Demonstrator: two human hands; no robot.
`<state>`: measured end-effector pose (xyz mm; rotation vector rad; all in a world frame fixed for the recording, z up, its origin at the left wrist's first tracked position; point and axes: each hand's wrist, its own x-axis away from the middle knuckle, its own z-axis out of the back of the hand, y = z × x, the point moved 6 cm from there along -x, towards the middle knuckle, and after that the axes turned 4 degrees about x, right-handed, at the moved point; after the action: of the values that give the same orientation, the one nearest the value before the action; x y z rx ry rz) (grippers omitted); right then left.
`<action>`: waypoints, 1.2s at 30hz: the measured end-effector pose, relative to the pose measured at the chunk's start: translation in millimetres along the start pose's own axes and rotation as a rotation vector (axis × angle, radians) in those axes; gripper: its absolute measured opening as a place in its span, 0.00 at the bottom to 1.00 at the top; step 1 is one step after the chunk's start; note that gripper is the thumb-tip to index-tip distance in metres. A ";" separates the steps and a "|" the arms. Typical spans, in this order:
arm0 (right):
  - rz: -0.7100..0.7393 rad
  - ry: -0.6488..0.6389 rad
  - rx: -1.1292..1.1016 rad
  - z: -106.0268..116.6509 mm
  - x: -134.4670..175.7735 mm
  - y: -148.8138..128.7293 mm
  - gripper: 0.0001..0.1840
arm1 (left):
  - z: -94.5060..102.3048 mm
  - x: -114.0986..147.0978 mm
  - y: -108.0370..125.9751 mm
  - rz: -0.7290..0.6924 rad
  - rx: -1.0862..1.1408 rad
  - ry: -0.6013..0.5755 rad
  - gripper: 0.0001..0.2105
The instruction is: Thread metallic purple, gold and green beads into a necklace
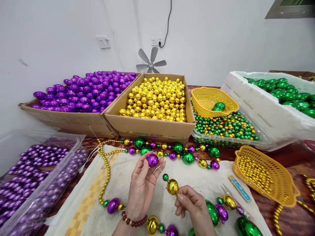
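Observation:
My left hand (144, 182), a dark red bead bracelet (134, 223) at its wrist, pinches a shiny purple bead (153, 160) between thumb and fingers. A pale string (159, 169) runs from there to a small green bead (165, 177) and a larger gold bead (172, 186). At the right edge of that gold bead, the thumb and forefinger of my right hand (190, 203) are closed on it; the exact contact is partly hidden. Around both hands lies a strand of purple, green and gold beads, with a big green bead (247, 226) at lower right.
Behind stand boxes of purple beads (83, 90) and gold beads (157, 98), and a white foam box (265, 108) of green beads. Yellow baskets (292, 186) sit to the right. Tweezers (231, 195) lie on the cloth (118, 183). A clear tub (73, 144) holds purple beads.

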<state>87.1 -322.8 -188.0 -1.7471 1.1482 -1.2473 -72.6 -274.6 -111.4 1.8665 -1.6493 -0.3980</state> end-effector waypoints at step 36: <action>0.010 0.102 0.077 -6.7 6.6 -6.4 0.17 | 7.5 -5.4 -11.5 0.076 -0.068 -0.015 0.10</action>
<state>83.4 -326.9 -178.1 -1.6354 1.1496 -1.3699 -69.0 -270.7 -125.1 1.7500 -1.6901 -0.4311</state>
